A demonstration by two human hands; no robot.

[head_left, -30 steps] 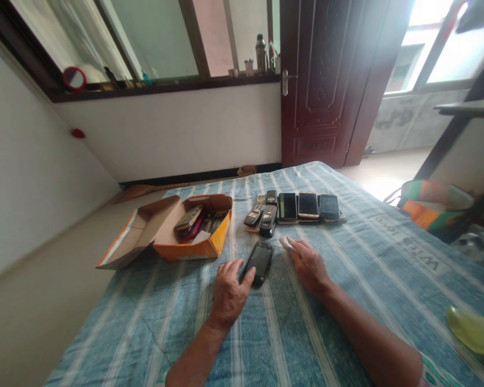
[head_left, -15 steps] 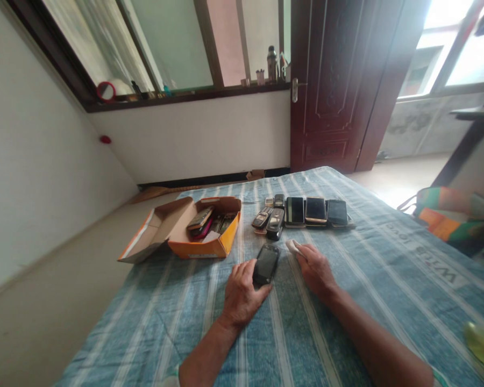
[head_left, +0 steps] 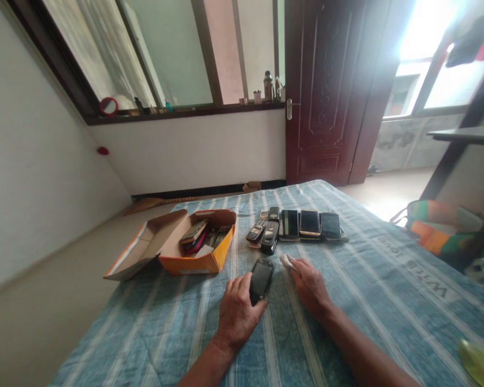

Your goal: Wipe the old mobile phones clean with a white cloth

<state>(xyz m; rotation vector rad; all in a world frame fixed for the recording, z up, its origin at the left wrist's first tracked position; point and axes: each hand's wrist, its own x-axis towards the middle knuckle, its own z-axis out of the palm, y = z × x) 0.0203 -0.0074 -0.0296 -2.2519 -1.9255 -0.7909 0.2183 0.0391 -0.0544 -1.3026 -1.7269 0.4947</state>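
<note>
My left hand [head_left: 239,310] grips a dark mobile phone [head_left: 261,280] by its left side and lower edge, with the screen facing up. To the right of that phone, my right hand [head_left: 307,284] pinches a small white cloth or tissue [head_left: 287,262], apart from the phone. Just beyond both hands, several keypad phones [head_left: 270,235] sit in a cluster. Next to them runs a row of touchscreen phones, among them a gold-rimmed one [head_left: 310,223] and a dark one [head_left: 331,226], apparently stacked on others.
An orange cardboard box [head_left: 193,266] with its lid folded open to the left holds several phones [head_left: 194,232]. Everything rests on a blue striped bedspread [head_left: 210,333]. A yellow-green item [head_left: 478,360] lies at the lower right. Beyond the bed stands a dark red door [head_left: 326,97].
The whole scene sits lower and slightly left as the head view tilts up. Both hands keep their holds, with the phone and the white cloth hardly moved relative to the bed.
</note>
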